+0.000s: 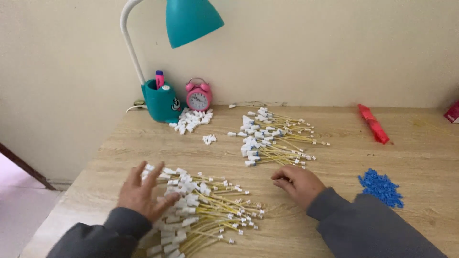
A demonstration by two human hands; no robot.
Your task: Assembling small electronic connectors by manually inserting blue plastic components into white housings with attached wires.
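Fingers [152, 173] of your left hand [141, 193] spread flat, released, on the near wire bundle [201, 210]. Wooden tabletop [334, 157] meets a cream wall. Your right hand [299, 184] rests knuckles-up, fingers curled, grasping nothing visible.

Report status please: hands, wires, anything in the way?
Left hand open, flat on near wire pile. Right hand curled on table, holding nothing visible. Second pile beyond, untouched.

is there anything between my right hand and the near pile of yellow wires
Nothing visible: bare wooden table lies between the right hand and the near wire pile. The left hand already rests on that pile's left side.
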